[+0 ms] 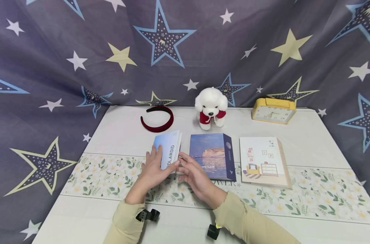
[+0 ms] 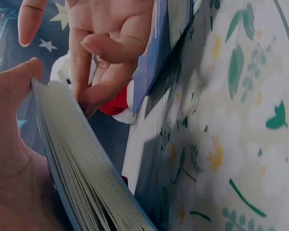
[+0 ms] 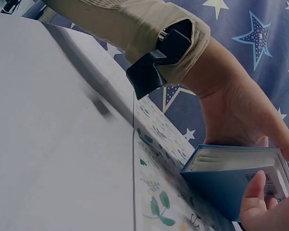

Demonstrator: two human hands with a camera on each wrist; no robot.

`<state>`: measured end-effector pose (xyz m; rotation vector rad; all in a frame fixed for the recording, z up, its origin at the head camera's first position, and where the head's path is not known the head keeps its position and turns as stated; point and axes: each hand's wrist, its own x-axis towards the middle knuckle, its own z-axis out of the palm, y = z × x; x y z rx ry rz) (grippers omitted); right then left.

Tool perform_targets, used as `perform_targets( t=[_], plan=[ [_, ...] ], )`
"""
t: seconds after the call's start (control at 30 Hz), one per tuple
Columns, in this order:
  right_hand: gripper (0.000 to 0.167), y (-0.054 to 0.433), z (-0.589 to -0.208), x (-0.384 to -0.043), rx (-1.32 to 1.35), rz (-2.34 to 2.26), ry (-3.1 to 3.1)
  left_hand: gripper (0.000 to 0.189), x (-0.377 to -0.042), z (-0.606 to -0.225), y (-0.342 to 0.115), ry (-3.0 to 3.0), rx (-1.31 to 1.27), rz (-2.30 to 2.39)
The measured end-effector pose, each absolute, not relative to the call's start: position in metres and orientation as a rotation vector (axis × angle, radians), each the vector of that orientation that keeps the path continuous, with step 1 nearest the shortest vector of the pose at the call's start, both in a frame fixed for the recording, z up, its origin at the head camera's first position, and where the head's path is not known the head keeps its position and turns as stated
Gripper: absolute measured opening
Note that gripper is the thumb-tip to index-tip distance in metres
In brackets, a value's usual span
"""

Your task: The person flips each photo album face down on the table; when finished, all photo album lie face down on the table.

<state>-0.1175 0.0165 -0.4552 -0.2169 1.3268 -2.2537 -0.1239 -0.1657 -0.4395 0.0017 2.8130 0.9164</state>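
A light-blue photo album (image 1: 168, 149) marked POLAROID stands tilted at the left of a row of three books. My left hand (image 1: 155, 168) holds it, fingers spread over its front cover and thumb along the near right edge. In the left wrist view the album's page edges (image 2: 79, 159) face the camera, with the left thumb at its corner; the other left fingers are hidden. My right hand (image 1: 194, 174) is at the album's right side with loosely bent fingers, its fingertips right at the edge. In the right wrist view, those fingertips overlap a barcode label (image 3: 260, 179).
A blue PHOTO ALBUM box (image 1: 207, 152) lies just right of the hands, then a white illustrated book (image 1: 261, 159). Behind are a dark red headband (image 1: 171, 122), a white plush dog (image 1: 210, 101) and a yellow clock (image 1: 273, 110). A star-patterned curtain (image 1: 172, 81) hangs behind the table.
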Motion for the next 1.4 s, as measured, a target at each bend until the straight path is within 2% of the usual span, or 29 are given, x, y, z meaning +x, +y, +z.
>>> perform_targets(
  t=[0.2, 0.47, 0.73, 0.97, 1.23, 1.4],
  plan=[
    [0.063, 0.013, -0.449, -0.115, -0.302, -2.254, 1.386, 0.109, -0.121, -0.437, -0.164, 2.783, 0.052, 1.015],
    [0.057, 0.008, -0.447, -0.116, -0.354, -2.240, 1.445, 0.082, -0.121, -0.435, -0.167, 2.645, 0.113, 1.417],
    [0.050, 0.002, -0.456, -0.114, -0.528, -2.026, 1.798, 0.063, -0.119, -0.430, -0.169, 2.518, -0.018, 1.624],
    [0.060, -0.003, -0.465, -0.113, -0.675, -1.817, 2.151, 0.058, -0.120, -0.428, -0.172, 2.546, -0.062, 1.714],
    [0.072, -0.004, -0.471, -0.114, -0.578, -1.670, 2.226, 0.053, -0.120, -0.419, -0.177, 2.523, -0.087, 1.828],
    [0.073, -0.005, -0.474, -0.117, -0.553, -1.676, 2.213, 0.056, -0.121, -0.423, -0.183, 2.453, -0.139, 1.934]
  ],
)
